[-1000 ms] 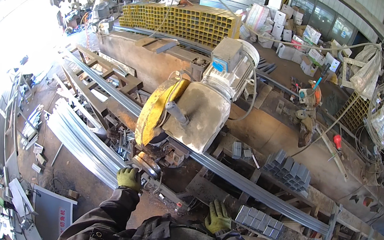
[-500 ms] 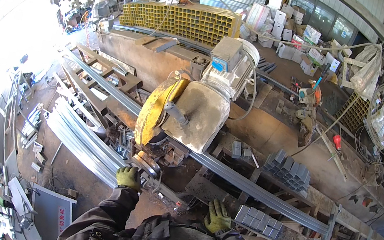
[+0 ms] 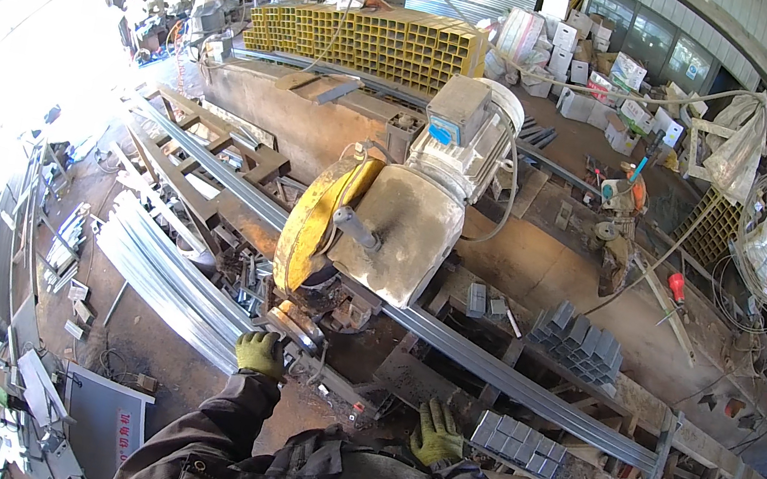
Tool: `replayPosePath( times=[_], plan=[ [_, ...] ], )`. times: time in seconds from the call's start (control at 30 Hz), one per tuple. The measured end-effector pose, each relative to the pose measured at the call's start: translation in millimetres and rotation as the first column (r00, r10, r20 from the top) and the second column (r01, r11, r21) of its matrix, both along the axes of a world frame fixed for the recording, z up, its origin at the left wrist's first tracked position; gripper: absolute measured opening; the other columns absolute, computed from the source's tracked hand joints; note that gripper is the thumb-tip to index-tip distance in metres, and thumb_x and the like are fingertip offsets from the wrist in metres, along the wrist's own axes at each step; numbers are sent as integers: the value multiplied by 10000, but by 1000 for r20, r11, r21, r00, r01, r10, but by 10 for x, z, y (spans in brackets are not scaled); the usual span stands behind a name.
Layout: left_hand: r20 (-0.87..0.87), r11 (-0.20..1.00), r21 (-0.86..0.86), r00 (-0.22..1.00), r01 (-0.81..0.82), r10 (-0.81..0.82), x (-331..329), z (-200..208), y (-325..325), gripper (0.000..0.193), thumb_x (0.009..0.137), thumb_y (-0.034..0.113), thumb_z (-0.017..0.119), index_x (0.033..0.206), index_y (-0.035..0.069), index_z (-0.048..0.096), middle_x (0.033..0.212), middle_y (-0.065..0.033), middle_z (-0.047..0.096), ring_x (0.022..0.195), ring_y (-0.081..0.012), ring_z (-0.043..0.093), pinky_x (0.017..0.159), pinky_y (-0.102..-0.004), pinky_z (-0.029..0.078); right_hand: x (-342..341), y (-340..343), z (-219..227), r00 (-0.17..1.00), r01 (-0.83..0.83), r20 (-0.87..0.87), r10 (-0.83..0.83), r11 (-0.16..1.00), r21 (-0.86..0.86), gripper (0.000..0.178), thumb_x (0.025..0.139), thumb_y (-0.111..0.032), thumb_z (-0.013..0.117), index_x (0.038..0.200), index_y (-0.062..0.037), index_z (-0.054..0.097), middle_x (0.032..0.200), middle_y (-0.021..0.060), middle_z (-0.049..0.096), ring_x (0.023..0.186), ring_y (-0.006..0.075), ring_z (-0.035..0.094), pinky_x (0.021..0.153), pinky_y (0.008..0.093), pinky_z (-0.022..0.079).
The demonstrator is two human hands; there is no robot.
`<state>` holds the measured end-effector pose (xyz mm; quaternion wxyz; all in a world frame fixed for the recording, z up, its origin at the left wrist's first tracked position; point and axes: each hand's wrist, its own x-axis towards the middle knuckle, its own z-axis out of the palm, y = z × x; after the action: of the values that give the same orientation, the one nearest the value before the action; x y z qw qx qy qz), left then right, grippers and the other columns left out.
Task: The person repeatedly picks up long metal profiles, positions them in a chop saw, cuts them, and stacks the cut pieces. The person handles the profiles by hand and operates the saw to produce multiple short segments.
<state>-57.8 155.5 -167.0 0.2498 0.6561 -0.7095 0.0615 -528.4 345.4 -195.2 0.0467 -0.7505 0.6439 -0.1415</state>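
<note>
My left hand (image 3: pixel 261 355), in a yellow-green work glove, is closed beside the clamp end of a cut-off saw. Whatever its curled fingers grip is hidden. Over on the right, my right hand (image 3: pixel 438 433) rests at the bench edge with fingers stretched out, just left of a row of short square tube pieces (image 3: pixel 518 443). In front of me stands the saw, with a yellow blade guard (image 3: pixel 318 220), a dusty grey housing (image 3: pixel 395 231) and a motor (image 3: pixel 460 146). Long grey metal bars (image 3: pixel 520 392) run along the bench and pass beneath the guard.
Shiny long profiles (image 3: pixel 165 274) lie at the left. More cut tube pieces (image 3: pixel 579 341) are stacked on the bench at right. Behind the saw is a rusty beam (image 3: pixel 542 261), then yellow-ended square tubes (image 3: pixel 366 39). A grey panel (image 3: pixel 105 426) is at lower left.
The whole view has shifted very slightly to the right. Both hands and the saw keep the same places relative to the bench.
</note>
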Motion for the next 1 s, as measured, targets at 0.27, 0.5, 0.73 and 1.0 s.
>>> replayPosePath(
  times=[0.27,0.5,0.73,1.0],
  plan=[
    [6,997,71,1000,-24,23,-18,24,3,235,977,302,798,1148,147,842,1166,-141,854,1180,-459,757,1073,-619,558,-19,1,-4,1000,-14,-15,14,1000,-2,874,1005,-464,753,1803,-167,554,1923,136,424,1720,428,461,1324,628,504],
    [5,1000,4,1000,1,-1,-22,29,11,214,979,298,799,1129,151,841,1152,-139,855,1163,-454,761,1071,-616,559,-15,10,49,1000,-10,-4,10,999,37,844,1011,-445,761,1772,-122,589,1888,177,465,1711,443,472,1348,623,481],
    [-9,1000,-19,1000,8,-8,-14,2,-2,215,978,293,802,1136,153,845,1156,-141,856,1161,-453,762,1069,-616,559,-14,-14,11,1000,-3,3,3,999,49,862,975,-436,783,1761,-129,605,1894,164,465,1676,458,512,1327,619,503],
    [14,1000,-10,1000,6,-6,-23,14,0,242,981,287,777,1171,151,841,1141,-132,840,1151,-434,761,1063,-619,547,-11,-3,54,1000,-18,23,18,1000,10,855,982,-431,783,1757,-116,603,1893,169,463,1696,445,484,1348,611,485]
  ],
)
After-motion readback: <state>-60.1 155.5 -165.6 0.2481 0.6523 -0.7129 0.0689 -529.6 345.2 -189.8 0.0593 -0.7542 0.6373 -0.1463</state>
